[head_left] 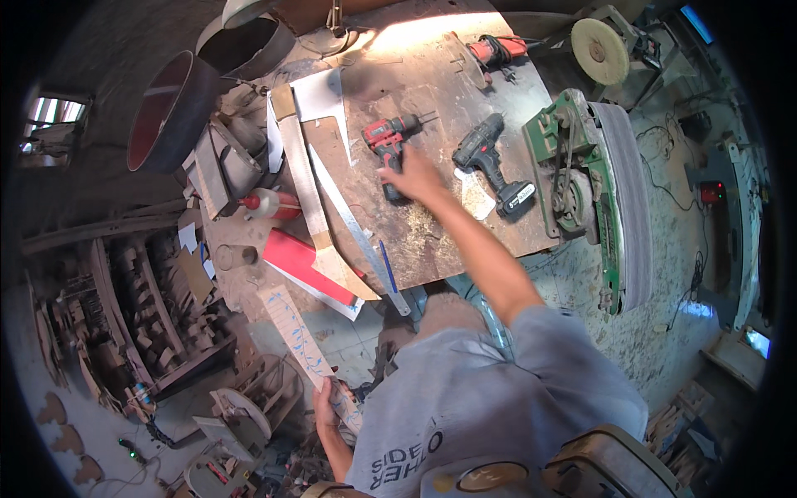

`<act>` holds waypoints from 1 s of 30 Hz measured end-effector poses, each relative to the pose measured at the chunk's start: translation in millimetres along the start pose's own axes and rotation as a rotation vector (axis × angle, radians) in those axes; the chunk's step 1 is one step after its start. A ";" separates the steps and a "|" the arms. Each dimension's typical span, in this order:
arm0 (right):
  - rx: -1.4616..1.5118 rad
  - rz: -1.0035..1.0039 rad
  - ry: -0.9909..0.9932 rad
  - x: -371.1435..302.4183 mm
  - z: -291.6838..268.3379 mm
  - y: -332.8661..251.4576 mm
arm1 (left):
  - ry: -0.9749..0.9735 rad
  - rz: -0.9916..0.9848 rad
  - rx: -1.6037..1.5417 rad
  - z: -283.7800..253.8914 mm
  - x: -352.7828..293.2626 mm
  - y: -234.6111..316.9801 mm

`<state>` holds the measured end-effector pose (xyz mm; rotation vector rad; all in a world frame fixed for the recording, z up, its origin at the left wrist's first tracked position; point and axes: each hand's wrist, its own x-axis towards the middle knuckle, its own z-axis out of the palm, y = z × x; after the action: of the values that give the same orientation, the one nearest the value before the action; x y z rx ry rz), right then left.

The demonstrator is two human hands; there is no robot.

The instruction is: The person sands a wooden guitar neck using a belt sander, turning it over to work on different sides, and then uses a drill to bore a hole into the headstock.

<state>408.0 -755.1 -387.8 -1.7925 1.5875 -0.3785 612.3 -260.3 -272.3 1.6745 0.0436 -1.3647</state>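
My right hand [414, 175] is wrapped round the handle of a red and black cordless drill [388, 134] on the workbench, its bit pointing to the right. Down at the lower left, my left hand [325, 405] grips the near end of a long flat wooden strip [287, 322] covered in blue markings. That strip slants up and left past the bench's near edge. A black cordless drill [479, 148] lies to the right of the red one. Left of my right hand are a steel ruler [353, 222], a blue pencil [388, 265] and a long angled wooden piece [304, 178].
Sawdust [427, 226] is scattered over the workbench [515, 236]. An orange angle grinder [496, 50] lies at the far edge. On the right stands a green belt sander [610, 224]. A red-capped bottle [274, 204], red sheet [309, 267] and glass jar [239, 255] sit on the left.
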 end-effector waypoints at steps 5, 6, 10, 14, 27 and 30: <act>-0.065 0.208 -0.013 29.0 46.6 -25.1 | -0.007 0.019 0.035 31.2 -17.1 17.7; -0.030 0.217 0.008 33.8 43.3 -21.2 | -0.017 0.033 0.037 33.8 -17.5 16.5; 0.066 0.115 -0.008 48.5 -36.4 1.1 | -0.049 0.027 0.085 39.2 -17.4 16.2; 0.648 0.010 -0.150 21.0 -111.8 30.6 | -0.071 0.054 0.192 67.0 -0.6 33.5; 1.297 0.224 0.064 -212.7 -158.7 49.1 | -0.578 -0.018 0.368 280.8 210.5 160.7; 1.394 0.221 0.099 -248.2 -149.3 55.7 | -0.651 0.000 0.371 313.8 263.5 160.9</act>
<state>220.9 -564.7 -262.1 -0.5187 1.0230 -1.1143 566.6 -689.9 -356.7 1.4314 -0.6150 -1.9427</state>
